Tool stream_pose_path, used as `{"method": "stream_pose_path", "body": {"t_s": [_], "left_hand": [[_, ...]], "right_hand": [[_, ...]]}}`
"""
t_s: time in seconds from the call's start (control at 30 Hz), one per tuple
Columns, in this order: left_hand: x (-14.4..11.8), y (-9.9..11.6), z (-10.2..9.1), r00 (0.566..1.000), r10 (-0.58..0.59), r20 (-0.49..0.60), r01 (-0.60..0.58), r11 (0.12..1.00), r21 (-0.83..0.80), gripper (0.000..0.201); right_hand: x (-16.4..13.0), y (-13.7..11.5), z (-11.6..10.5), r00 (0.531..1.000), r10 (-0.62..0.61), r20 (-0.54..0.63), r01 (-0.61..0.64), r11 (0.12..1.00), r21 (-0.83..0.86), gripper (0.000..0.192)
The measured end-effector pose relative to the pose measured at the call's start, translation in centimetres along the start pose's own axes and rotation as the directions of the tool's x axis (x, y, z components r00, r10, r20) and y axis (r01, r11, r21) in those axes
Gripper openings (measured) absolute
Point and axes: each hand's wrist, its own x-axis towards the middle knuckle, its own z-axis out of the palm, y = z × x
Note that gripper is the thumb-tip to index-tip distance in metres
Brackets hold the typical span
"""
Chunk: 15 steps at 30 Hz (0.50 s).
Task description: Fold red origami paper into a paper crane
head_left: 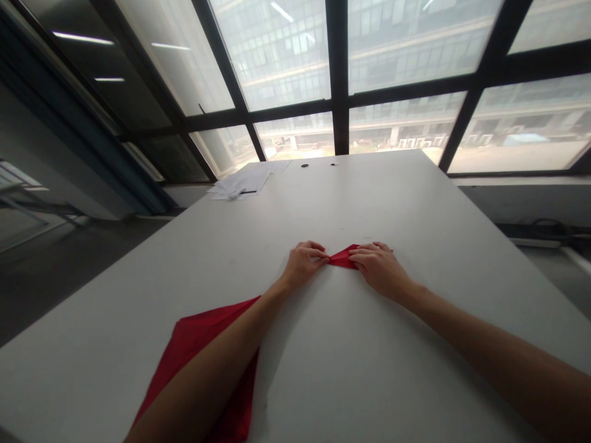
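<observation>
Open desk (392,203) is seen all around the hands, so passage is free ahead, to the right and between the forearms. To the left near edge, a red cloth (203,344) is spread under the left forearm. Papers (244,181) and two small dark discs (305,165) are kept far off at the back edge.

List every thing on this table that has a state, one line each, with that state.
Small red folded piece: lying on the table, pinched at both ends.
Left hand: grip closed on the piece's left tip.
Right hand: fingers pressing the piece's right end.
Large red sheet: flat on the table, partly under the left forearm.
White papers: loose pile at the far edge.
</observation>
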Motion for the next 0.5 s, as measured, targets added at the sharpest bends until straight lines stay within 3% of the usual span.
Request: {"method": "stream_pose_path", "body": {"t_s": [0.3,0.5], "left_hand": [[0.06,-0.30,-0.02,0.999,-0.033,-0.026,0.028,0.989,-0.147,0.009],[-0.02,0.09,-0.48,0.999,-0.021,0.041,0.025,0.995,-0.095,0.005]], "right_hand": [[-0.11,-0.01,0.10,1.000,0.003,-0.003,-0.003,1.000,-0.012,0.032],[-0.13,0.00,-0.01,1.000,0.014,0.011,-0.014,1.000,0.004,0.030]]}}
